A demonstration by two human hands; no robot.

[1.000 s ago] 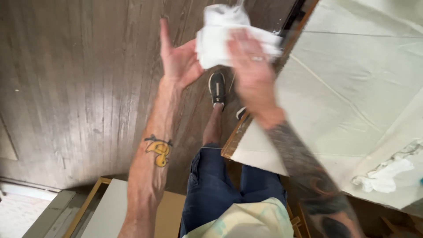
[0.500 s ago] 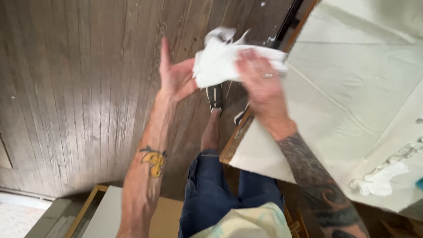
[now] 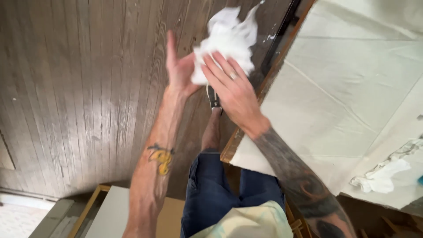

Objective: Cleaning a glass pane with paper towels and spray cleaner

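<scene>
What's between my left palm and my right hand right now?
A crumpled white cloth, pressed between the left hand and right hand, in the head view.

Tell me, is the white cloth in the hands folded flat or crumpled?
Crumpled: the white cloth bunches unevenly between the left hand and right hand.
</scene>
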